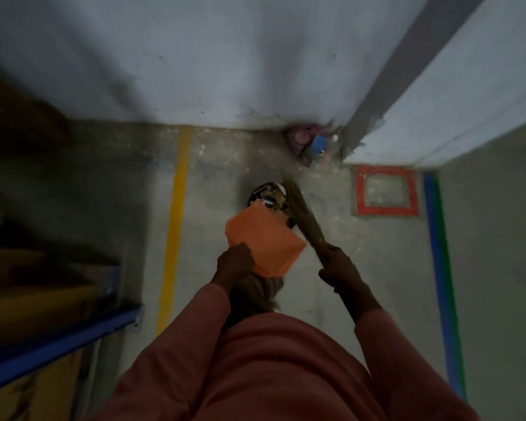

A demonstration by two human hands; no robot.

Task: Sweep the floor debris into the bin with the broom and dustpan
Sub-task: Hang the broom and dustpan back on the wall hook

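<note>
My left hand [235, 260] grips the near edge of an orange dustpan [263, 241], which is tilted over a dark bin [263, 194] holding mixed rubbish. My right hand [339, 265] grips the handle end of a straw broom [301, 214]. The broom's bristles reach up past the bin's right side. The dustpan's far edge sits over the bin's mouth and hides part of it. The picture is dim and blurred.
A pile of litter [312, 144] lies in the corner where the wall meets a pillar. On the concrete floor run a yellow line [176, 214], a red taped square [386, 189] and a blue-green line [438, 253]. A blue shelf rack [58, 338] with cardboard stands at left.
</note>
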